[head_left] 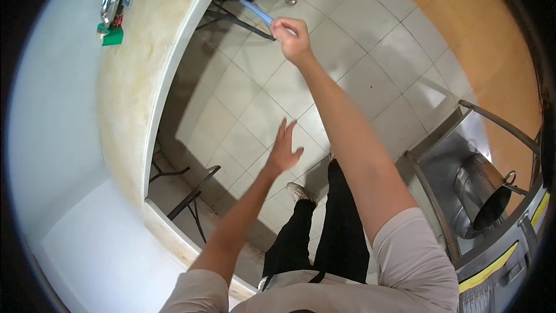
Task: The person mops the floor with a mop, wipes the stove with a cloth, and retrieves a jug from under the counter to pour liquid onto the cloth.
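Our right hand [294, 37] grips a blue strip [253, 9] past the white table [147, 52] edge; our left hand [284, 150] hangs spread and empty over open floor [370, 64] beside it.

Thin pale-blue flat strip [253, 8], long and narrow, held at one end, slanting up-left over the white tiled floor.

Pale square floor tiles [243, 104] give way to an orange floor strip [463, 29] at right. A stained white counter [145, 64] curves along the left; a steel pot [483, 191] sits lower right.
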Available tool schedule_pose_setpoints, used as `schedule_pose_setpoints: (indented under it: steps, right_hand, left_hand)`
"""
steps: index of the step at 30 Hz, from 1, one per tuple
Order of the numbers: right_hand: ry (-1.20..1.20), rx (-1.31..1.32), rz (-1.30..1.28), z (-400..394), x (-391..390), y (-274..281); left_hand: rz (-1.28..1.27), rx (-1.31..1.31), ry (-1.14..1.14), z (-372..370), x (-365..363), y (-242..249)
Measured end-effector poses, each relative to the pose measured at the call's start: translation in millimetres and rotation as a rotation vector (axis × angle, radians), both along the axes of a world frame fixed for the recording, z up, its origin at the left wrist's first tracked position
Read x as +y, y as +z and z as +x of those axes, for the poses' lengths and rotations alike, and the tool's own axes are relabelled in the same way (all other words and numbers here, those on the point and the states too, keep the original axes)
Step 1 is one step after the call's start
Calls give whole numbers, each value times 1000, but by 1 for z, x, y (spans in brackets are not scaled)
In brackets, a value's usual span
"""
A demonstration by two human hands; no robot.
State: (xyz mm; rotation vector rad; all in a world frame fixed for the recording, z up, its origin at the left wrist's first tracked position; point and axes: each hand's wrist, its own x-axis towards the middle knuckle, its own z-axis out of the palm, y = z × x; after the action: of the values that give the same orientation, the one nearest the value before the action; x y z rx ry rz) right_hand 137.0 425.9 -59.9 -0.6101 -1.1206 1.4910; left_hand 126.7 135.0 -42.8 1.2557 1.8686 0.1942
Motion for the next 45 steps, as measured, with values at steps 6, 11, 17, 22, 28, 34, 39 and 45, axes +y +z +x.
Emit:
schedule_pose_setpoints:
  steps: [6, 11, 17, 22, 28, 34, 39, 45]
  right_hand:
    - [-42, -128, 36, 54, -15, 34]
    - [79, -148, -101, 212, -95, 133]
    - [-45, -382, -84, 333, -160, 260]
    - [-373, -391, -111, 382, -191, 261]
    - [-646, -468, -112, 373, -181, 187]
    - [-658, -323, 48, 388, -186, 136]
    - [-388, -138, -75, 425, -237, 184]
    - [-35, -141, -116, 400, -317, 231]
  left_hand:
    - [73, -84, 134, 2, -45, 8]
    - [408, -32, 126, 22, 75, 58]
    - [796, -186, -76, 144, 178, 32]
    - [785, -314, -380, 230, 211, 37]
    - [744, -74, -447, 278, 272, -13]
    - [559, 215, -569, 288, 265, -19]
    - [539, 56, -355, 277, 173, 18]
    - [513, -87, -4, 223, 23, 41]
